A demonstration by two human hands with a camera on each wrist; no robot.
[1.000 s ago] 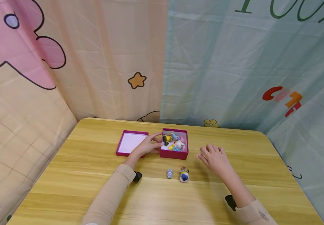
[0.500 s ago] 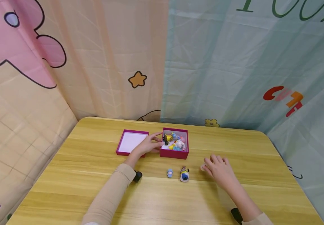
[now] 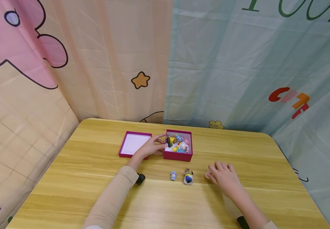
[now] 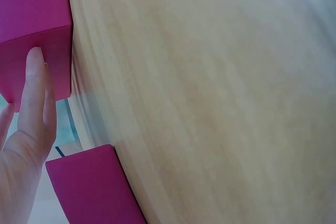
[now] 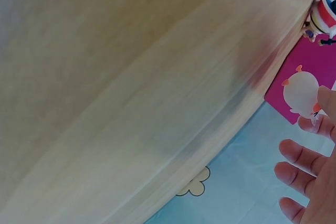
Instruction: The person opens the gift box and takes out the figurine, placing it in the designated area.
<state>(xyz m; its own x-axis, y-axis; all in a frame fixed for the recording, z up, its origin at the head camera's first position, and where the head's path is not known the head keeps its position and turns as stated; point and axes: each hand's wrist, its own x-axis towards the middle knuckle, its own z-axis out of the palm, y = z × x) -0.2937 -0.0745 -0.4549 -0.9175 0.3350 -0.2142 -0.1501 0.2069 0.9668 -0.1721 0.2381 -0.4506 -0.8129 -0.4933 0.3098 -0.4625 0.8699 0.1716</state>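
Observation:
The left hand [image 3: 151, 148] touches the left wall of the magenta box [image 3: 177, 156] with extended fingers; in the left wrist view, a fingertip of that hand [image 4: 32, 124] lies against the box side [image 4: 37, 69]. Several small toy figures [image 3: 182, 146] lie inside the box. To its right and nearer the person, the right hand [image 3: 225, 179] pinches a small white figure [image 5: 300, 94] with orange feet between thumb and index finger, low over the table. The other fingers of the right hand [image 5: 310, 174] are spread apart in the right wrist view.
A shallow magenta lid [image 3: 134, 143] with a white inside lies left of the box. In front of the box, a small blue figure [image 3: 173, 176] and a blue, yellow and white figure [image 3: 188, 177] are on the wooden table [image 3: 165, 203]. Printed curtains hang behind.
The right hand has moved toward the person and slightly right, lower to the table, with the white figure still pinched. The left hand has stayed at the box.

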